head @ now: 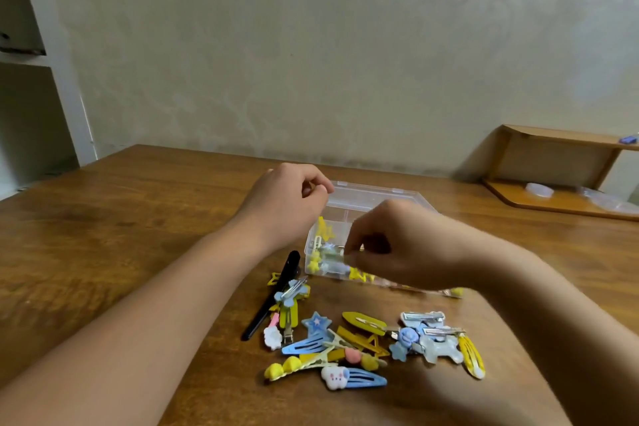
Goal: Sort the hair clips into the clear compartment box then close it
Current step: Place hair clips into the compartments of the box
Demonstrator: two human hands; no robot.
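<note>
A clear compartment box [359,199] lies open on the wooden table, with yellow and blue clips in its near-left compartment [323,254]. My right hand [397,245] hovers over the box's front, fingers pinched on a small clip that is mostly hidden. My left hand [287,201] is loosely curled at the box's left edge; I see nothing in it. A pile of several hair clips [363,346], yellow, blue and white, lies in front of the box. A long black clip [273,294] lies at the pile's left.
The wooden table [138,235] stretches wide to the left. A low wooden shelf [553,197] with clear plastic items stands at the back right. A white shelf unit [52,79] rises at the far left, against the pale wall.
</note>
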